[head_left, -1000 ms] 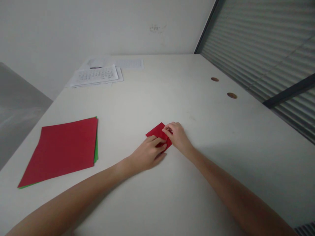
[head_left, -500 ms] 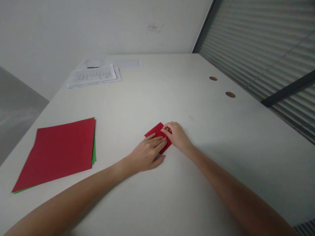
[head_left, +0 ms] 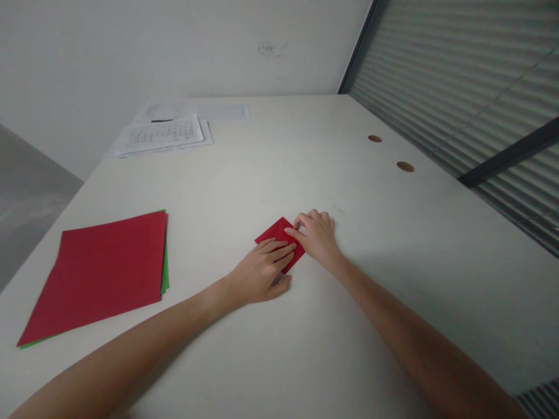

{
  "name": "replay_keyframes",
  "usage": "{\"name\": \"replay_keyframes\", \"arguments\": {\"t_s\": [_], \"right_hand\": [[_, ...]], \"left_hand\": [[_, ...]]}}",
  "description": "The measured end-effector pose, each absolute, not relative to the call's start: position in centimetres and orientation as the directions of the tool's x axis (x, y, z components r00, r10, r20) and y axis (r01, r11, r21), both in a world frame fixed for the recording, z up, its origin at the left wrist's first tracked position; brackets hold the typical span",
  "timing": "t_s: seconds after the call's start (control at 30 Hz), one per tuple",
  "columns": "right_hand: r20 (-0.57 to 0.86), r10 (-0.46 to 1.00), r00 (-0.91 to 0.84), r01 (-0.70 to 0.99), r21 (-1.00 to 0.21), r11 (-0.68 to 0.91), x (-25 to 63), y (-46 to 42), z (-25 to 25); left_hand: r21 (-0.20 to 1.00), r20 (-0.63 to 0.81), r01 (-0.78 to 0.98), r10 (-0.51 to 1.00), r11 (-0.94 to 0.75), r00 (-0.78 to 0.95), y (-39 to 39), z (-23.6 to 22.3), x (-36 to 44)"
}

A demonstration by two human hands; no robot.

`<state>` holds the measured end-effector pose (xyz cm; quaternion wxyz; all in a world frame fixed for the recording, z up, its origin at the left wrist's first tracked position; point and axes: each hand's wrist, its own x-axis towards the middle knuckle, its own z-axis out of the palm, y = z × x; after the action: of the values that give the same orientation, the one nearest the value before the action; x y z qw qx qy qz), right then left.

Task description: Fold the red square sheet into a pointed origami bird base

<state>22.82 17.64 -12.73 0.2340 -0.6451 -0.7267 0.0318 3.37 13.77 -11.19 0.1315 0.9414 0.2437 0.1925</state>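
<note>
A small square of folded red paper [head_left: 280, 228] lies on the white table, turned so that a corner points away from me. My left hand [head_left: 263, 270] rests flat across its near left part, fingers stretched out and thumb apart on the table. At the paper's right edge is my right hand [head_left: 318, 237], with thumb and forefinger brought close together on the paper there. Its other fingers curl outward to the right. The fingers hide the paper's right corner and much of its near half.
To the left lies a stack of large red sheets [head_left: 102, 273] with green sheets [head_left: 165, 273] showing at its edge. Written papers [head_left: 161, 134] and a dark pen [head_left: 162, 120] are at the far left. Two round holes [head_left: 405, 167] pierce the table near the window blinds [head_left: 458, 75].
My right hand's other fingers have spread outward, and its forefinger has drawn slightly back from the thumb tip. My left hand stays on the paper. The view has shifted slightly.
</note>
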Motion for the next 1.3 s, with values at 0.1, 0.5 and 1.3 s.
{"name": "replay_keyframes", "arguments": {"t_s": [0.1, 0.5, 1.3], "right_hand": [[0.272, 0.96, -0.063, 0.839, -0.507, 0.199, 23.6, 17.9, -12.4], [0.268, 0.737, -0.621, 0.707, -0.215, 0.674, 27.2, 12.4, -11.1], [0.419, 0.721, -0.552, 0.723, -0.192, 0.664, 27.1, 14.6, -11.5]], "left_hand": [[0.331, 0.305, 0.421, 0.517, -0.845, 0.799, 13.7, -11.3, 3.4], [0.33, 0.282, 0.443, 0.535, -0.834, 0.797, 13.6, -11.0, 3.5], [0.299, 0.415, 0.367, 0.467, -0.881, 0.781, 13.6, -11.4, 3.4]]}}
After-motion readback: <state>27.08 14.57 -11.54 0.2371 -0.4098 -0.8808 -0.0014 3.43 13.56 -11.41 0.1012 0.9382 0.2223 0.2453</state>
